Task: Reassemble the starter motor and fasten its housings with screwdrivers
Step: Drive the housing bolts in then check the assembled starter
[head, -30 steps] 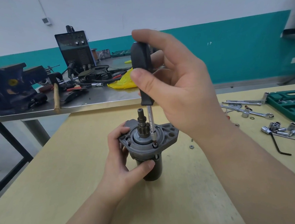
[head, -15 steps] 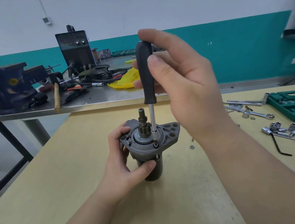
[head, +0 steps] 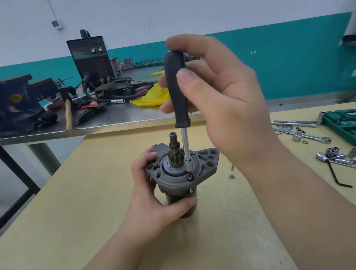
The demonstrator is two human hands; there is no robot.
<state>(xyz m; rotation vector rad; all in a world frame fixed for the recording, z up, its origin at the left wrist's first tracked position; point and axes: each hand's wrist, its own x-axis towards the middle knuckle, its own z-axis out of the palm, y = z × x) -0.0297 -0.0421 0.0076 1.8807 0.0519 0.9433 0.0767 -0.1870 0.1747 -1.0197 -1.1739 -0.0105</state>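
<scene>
A pale wooden worktable (head: 94, 216) fills the foreground, with a steel bench (head: 118, 120) behind it that carries a black welding machine (head: 91, 58), a dark blue bench vise (head: 6, 105), a wooden-handled hammer (head: 68, 115) and a crumpled yellow bag (head: 150, 97). At the right edge of the worktable lies an open green socket case (head: 351, 126), its moulded slots holding a row of sockets. Beside the case, loose on the table, lie a ratchet wrench (head: 309, 136), a cluster of chrome sockets (head: 334, 154) and a black hex key (head: 335, 175).

The starter motor (head: 182, 177) stands upright near the middle of the worktable, pinion shaft up. The left hand (head: 154, 198) is wrapped around its body, thumb across the front. The right hand (head: 219, 97) pinches the black handle of a screwdriver (head: 178, 96) between thumb and fingers. The screwdriver stands vertical with its tip in a screw hole (head: 190, 178) on the grey end housing, just beside the pinion. A small nut (head: 231, 176) lies just right of the motor.
</scene>
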